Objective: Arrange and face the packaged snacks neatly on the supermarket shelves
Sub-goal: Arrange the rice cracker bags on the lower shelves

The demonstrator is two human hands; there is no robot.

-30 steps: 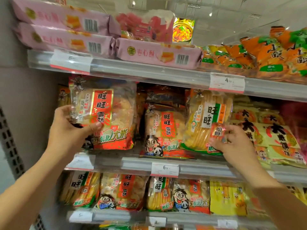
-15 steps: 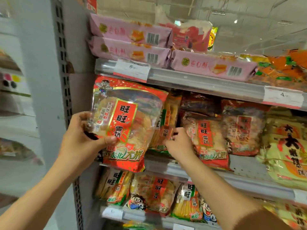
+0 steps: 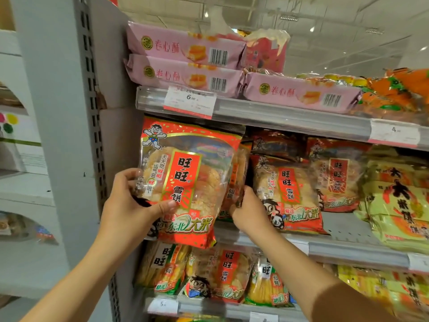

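Holding the red rice-cracker bag (image 3: pixel 185 182) off the middle shelf's (image 3: pixel 336 248) left end w/ left hand (image 3: pixel 125 210) clamped on it, face-out, while right hand (image 3: pixel 248 211) pinches the green-label pack (image 3: pixel 234 189) behind, prob. clearing a slot.

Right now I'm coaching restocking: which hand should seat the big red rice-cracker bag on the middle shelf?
Left. The left hand already grips the big red rice-cracker bag; the right hand holds the green-trimmed bag behind.

A single head-worn camera looks forward, slightly upward, close to the shelves (image 3: pixel 290 117), both forearms entering from below.
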